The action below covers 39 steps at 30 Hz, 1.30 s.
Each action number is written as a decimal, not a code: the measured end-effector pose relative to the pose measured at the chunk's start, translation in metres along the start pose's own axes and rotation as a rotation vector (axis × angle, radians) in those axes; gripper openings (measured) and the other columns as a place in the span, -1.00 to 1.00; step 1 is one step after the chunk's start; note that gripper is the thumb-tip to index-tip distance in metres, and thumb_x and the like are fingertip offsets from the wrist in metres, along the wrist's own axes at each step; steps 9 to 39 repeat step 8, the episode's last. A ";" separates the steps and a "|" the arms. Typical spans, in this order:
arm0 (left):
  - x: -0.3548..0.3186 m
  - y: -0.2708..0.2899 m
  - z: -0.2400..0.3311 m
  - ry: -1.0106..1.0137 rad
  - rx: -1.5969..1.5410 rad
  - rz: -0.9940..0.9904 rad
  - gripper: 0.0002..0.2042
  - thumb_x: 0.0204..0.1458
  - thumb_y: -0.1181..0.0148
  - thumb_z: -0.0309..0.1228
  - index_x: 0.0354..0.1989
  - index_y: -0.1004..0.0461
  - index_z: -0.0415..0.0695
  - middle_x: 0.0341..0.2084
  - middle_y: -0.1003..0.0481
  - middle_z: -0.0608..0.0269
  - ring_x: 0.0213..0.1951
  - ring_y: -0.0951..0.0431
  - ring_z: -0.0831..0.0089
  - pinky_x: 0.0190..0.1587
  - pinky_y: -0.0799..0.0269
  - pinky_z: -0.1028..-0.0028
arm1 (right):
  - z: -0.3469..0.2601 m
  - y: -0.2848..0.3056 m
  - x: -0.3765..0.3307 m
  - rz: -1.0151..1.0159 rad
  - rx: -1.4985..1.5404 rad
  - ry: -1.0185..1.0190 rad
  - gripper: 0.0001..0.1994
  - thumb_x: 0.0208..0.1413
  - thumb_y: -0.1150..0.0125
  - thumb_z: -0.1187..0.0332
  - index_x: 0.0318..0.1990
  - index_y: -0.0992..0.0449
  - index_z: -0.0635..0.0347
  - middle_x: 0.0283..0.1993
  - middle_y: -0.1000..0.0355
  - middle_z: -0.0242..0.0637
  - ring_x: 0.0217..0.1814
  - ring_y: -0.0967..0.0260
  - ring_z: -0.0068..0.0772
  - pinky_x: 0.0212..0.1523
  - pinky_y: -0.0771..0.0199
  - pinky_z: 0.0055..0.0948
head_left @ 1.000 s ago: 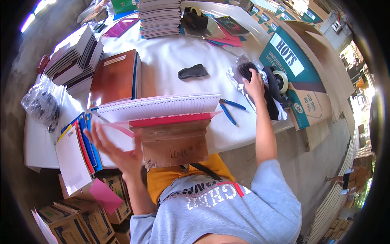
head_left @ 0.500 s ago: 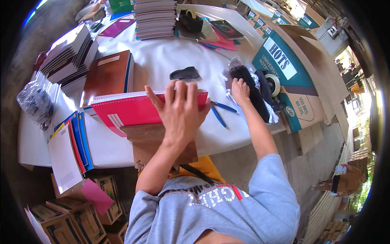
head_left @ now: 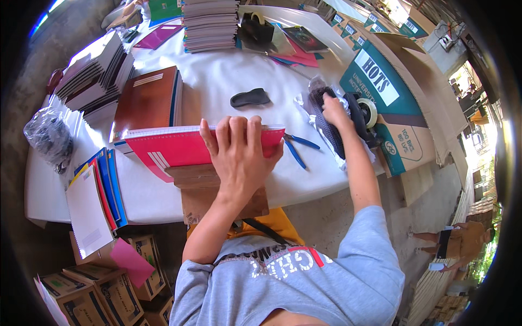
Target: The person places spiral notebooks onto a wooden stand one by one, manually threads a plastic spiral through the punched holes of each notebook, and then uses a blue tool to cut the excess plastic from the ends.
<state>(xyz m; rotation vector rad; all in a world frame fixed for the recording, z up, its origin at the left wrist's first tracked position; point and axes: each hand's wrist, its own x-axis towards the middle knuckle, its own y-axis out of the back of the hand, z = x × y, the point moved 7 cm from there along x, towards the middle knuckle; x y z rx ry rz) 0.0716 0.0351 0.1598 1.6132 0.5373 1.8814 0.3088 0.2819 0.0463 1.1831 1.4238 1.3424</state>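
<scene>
My left hand (head_left: 237, 155) grips a red notebook (head_left: 155, 146), its fingers curled over the top edge, where a row of punched holes shows. The notebook leans on a brown wooden block (head_left: 190, 176) at the table's near edge. Off to the right, my right hand (head_left: 335, 112) is closed at a bundle of black binding coils (head_left: 331, 136) lying in crumpled clear plastic. Its fingertips are partly hidden among the coils. Blue-handled pliers (head_left: 296, 150) lie just right of the notebook, and a flat black piece (head_left: 250, 98) rests beyond it.
Brown notebooks (head_left: 144, 100) and coil-bound stacks (head_left: 92, 73) stand at left, near a plastic bag (head_left: 49, 136). A tape dispenser (head_left: 367, 114) and a large carton (head_left: 405, 125) flank the coils at right. Another notebook stack (head_left: 210, 27) rises at the back; a person (head_left: 462, 242) is far right.
My right hand has shifted slightly right and away from me along the coils, its fingers now more tightly curled. My left hand stays on the red notebook.
</scene>
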 end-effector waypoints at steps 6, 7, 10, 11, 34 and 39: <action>0.000 0.003 -0.010 0.076 -0.087 0.005 -0.33 -0.41 -0.39 0.06 -0.13 -0.33 -0.07 -0.30 -0.26 0.15 -0.09 -0.24 0.17 0.16 0.07 -0.01 | -0.074 0.134 -0.063 0.134 0.373 0.272 -0.37 -0.01 0.09 0.56 0.29 -0.03 0.02 0.12 -0.21 0.10 0.18 -0.19 0.02 0.15 -0.18 -0.24; -0.001 0.002 -0.010 0.069 -0.096 0.015 -0.31 -0.39 -0.37 0.08 -0.10 -0.31 -0.06 -0.28 -0.25 0.14 -0.09 -0.24 0.16 0.16 0.06 -0.01 | -0.094 0.138 -0.076 0.037 0.406 0.399 -0.37 0.02 0.04 0.46 0.30 0.00 0.01 0.12 -0.20 0.13 0.21 -0.16 -0.07 0.19 -0.12 -0.27; -0.001 0.003 -0.009 0.055 -0.109 0.027 -0.30 -0.36 -0.35 0.10 -0.07 -0.28 -0.05 -0.26 -0.25 0.14 -0.09 -0.24 0.15 0.15 0.06 -0.02 | -0.109 0.141 -0.091 -0.055 0.439 0.521 -0.36 0.06 -0.02 0.36 0.32 0.03 -0.01 0.12 -0.19 0.16 0.25 -0.14 -0.15 0.24 -0.05 -0.31; -0.001 0.003 -0.009 0.055 -0.109 0.027 -0.30 -0.36 -0.35 0.10 -0.07 -0.28 -0.05 -0.26 -0.25 0.14 -0.09 -0.24 0.15 0.15 0.06 -0.02 | -0.109 0.141 -0.091 -0.055 0.439 0.521 -0.36 0.06 -0.02 0.36 0.32 0.03 -0.01 0.12 -0.19 0.16 0.25 -0.14 -0.15 0.24 -0.05 -0.31; -0.001 0.003 -0.009 0.055 -0.109 0.027 -0.30 -0.36 -0.35 0.10 -0.07 -0.28 -0.05 -0.26 -0.25 0.14 -0.09 -0.24 0.15 0.15 0.06 -0.02 | -0.109 0.141 -0.091 -0.055 0.439 0.521 -0.36 0.06 -0.02 0.36 0.32 0.03 -0.01 0.12 -0.19 0.16 0.25 -0.14 -0.15 0.24 -0.05 -0.31; -0.001 0.003 -0.009 0.055 -0.109 0.027 -0.30 -0.36 -0.35 0.10 -0.07 -0.28 -0.05 -0.26 -0.25 0.14 -0.09 -0.24 0.15 0.15 0.06 -0.02 | -0.109 0.141 -0.091 -0.055 0.439 0.521 -0.36 0.06 -0.02 0.36 0.32 0.03 -0.01 0.12 -0.19 0.16 0.25 -0.14 -0.15 0.24 -0.05 -0.31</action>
